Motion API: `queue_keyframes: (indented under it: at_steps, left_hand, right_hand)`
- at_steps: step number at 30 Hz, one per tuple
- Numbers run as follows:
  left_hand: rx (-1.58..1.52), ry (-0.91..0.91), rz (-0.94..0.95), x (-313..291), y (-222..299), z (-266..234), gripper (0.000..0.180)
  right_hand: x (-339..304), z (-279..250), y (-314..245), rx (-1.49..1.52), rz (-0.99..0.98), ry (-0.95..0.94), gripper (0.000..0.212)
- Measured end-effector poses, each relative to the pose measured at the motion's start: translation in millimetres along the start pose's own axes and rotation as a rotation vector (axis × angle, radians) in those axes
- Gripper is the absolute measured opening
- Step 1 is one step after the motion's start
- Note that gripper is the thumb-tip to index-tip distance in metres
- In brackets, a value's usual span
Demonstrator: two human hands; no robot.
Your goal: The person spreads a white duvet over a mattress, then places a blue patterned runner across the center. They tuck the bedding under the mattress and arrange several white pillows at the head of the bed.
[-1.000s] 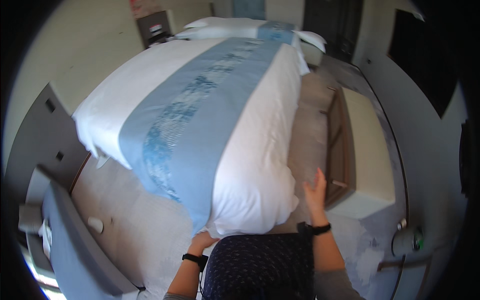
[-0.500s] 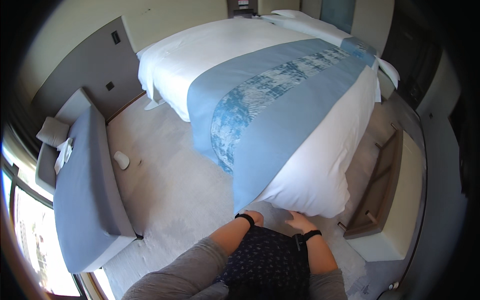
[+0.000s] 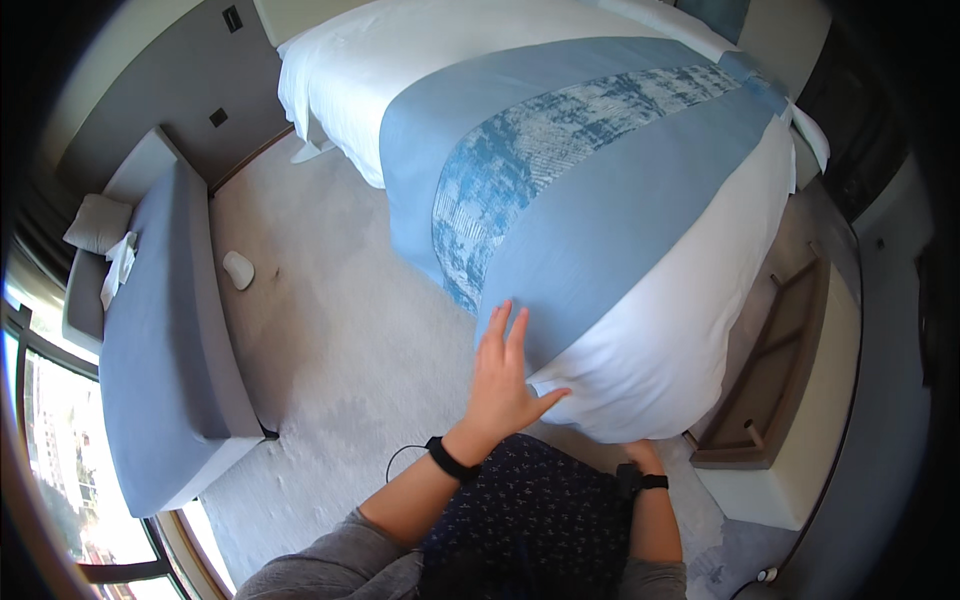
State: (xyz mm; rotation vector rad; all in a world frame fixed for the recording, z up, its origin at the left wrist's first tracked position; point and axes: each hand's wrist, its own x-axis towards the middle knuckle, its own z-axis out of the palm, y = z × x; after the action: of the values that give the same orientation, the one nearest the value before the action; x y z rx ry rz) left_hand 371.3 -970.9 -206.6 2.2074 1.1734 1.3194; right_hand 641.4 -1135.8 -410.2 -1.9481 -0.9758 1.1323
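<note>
A white duvet (image 3: 655,345) hangs over the near end of the bed, and a blue bed runner (image 3: 615,215) with a patterned middle band lies across it. My left hand (image 3: 505,380) is open, fingers spread, over the runner's near corner; whether it touches the cloth I cannot tell. Low at the duvet's bottom hem is my right hand (image 3: 645,458), its fingers mostly hidden by the cloth. Each wrist wears a black band.
To the left stands a blue-grey sofa (image 3: 170,330) with a small cushion (image 3: 98,222) and a white cloth (image 3: 118,270). A white object (image 3: 238,270) lies on the carpet (image 3: 320,300). On the right, a piece of furniture with wooden legs (image 3: 780,390) lies tipped on its side.
My left hand has risen from beside the hem to the runner's corner and spread its fingers. My right hand has shifted right and lower along the hem. The view has tilted downward.
</note>
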Motion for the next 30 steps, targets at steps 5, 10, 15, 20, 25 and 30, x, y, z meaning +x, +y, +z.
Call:
queue_keyframes:
  at_steps: [5, 10, 15, 20, 25, 30]
  left_hand:
    - [0.219, -0.374, -0.437, -64.1, -61.5, 86.1, 0.032]
    - [0.173, -0.485, -0.585, -75.8, -69.0, 83.2, 0.030]
    - [0.430, -0.734, -0.548, -57.3, -81.5, 70.7, 0.026]
    - [0.497, -0.877, -0.522, -73.8, -109.6, 105.6, 0.031]
    - [0.576, -1.432, -0.208, -62.8, -120.1, 73.3, 0.050]
    - [-0.506, -1.367, 0.160, 33.5, 64.6, 5.1, 0.017]
  right_hand:
    - [3.3, 58.7, 30.4, -0.292, -0.135, 0.063, 0.056]
    - [-0.7, 58.5, 46.2, -0.221, -0.089, 0.156, 0.045]
    - [-10.7, 52.2, 28.2, -0.233, -0.047, 0.098, 0.046]
    - [-10.2, 54.2, 26.8, -0.208, 0.016, 0.205, 0.042]
    - [-6.8, 31.2, 18.6, -0.247, 0.225, 0.037, 0.047]
    - [-6.0, -67.0, -69.8, 0.357, -0.300, 1.006, 0.046]
